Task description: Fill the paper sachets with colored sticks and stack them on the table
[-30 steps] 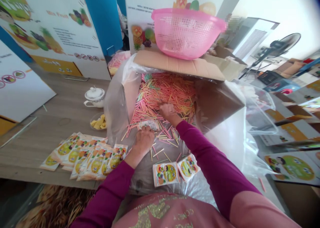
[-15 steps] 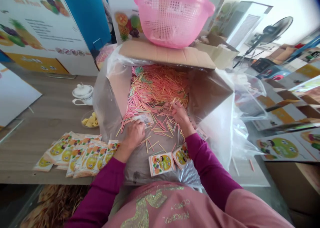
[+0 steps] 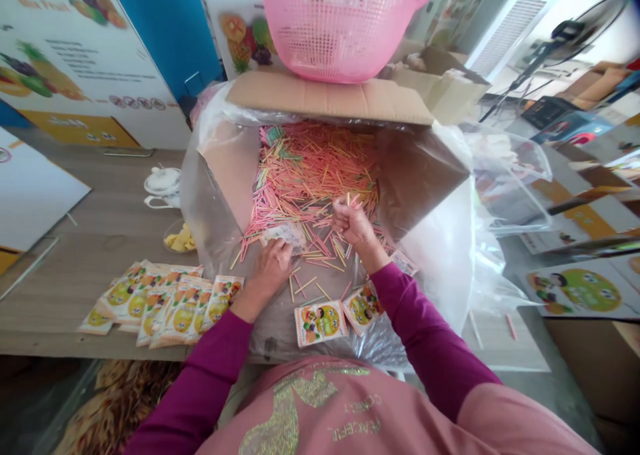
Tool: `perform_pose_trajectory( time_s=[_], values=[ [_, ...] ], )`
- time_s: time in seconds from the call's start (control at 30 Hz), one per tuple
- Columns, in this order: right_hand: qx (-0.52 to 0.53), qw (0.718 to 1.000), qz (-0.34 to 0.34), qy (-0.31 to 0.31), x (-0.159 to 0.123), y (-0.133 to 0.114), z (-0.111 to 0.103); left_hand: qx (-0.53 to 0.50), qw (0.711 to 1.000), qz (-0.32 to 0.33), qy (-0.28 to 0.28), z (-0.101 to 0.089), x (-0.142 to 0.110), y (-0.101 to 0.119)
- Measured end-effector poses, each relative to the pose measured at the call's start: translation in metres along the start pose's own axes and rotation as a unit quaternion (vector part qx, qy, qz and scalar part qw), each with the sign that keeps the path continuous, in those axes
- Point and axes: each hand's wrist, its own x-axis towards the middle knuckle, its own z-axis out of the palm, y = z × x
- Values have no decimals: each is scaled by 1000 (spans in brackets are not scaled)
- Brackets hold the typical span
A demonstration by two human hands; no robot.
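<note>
- Left hand (image 3: 270,272): palm down, fingers loosely extended, grasping nothing visible; fingertips just below a pale printed packet (image 3: 283,236).
- Right hand (image 3: 353,220): raised at the near edge of the heap, fingers curled and bunched; whether they pinch any sticks cannot be told.
- Sleeves: magenta, one on each forearm, the right sleeve (image 3: 430,335) ending at the wrist.
- Thin coloured sticks (image 3: 315,168): pink, yellow and green, in a loose heap inside the open cardboard box, with strays scattered toward the near side.
- Clear plastic liner (image 3: 215,195): lines the box and spills over its walls.
- Two printed sachets (image 3: 320,323): lying on the liner at the near side, below the hands.
- Row of overlapping printed sachets (image 3: 165,305): on the counter, left of the box.
- Counter (image 3: 100,262): wood-grain top, carrying the box.
- White lidded china pot (image 3: 163,182): near the box's left side, beside a clear dish of yellow pieces (image 3: 180,238).
- Pink plastic colander (image 3: 340,22): sitting on the box's far flap (image 3: 325,98).
</note>
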Motion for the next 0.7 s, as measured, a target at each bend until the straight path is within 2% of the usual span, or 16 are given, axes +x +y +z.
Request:
perform_pose_trajectory(
  time_s=[0.13, 0.27, 0.33, 0.43, 0.5, 0.6, 0.63, 0.7],
  values=[
    [-42, 999, 26, -12, 5, 15, 4, -11, 1000, -11, 2, -4, 1, 0],
    [-139, 988, -69, -17, 9, 24, -1, 6, 1000, -1, -16, -8, 8, -2],
    [-283, 950, -126, -33, 7, 28, -8, 5, 1000, 3, -4, -4, 8, -3],
    [-536, 830, -143, -66, 0, 37, -15, -7, 999, 6, 30, 7, 2, -3],
    [-623, 768, -124, -84, -7, 43, -17, -10, 999, 8, 41, 13, -4, -2],
    [-671, 730, -95, -91, -13, 46, -15, -16, 999, 2, 35, 15, -9, 0],
    [-674, 729, -89, -85, -14, 45, -15, -18, 999, 1, 33, 15, -9, 0],
    [-644, 757, -92, -69, -16, 39, -14, -36, 999, -4, 37, 14, -7, -4]
  ],
)
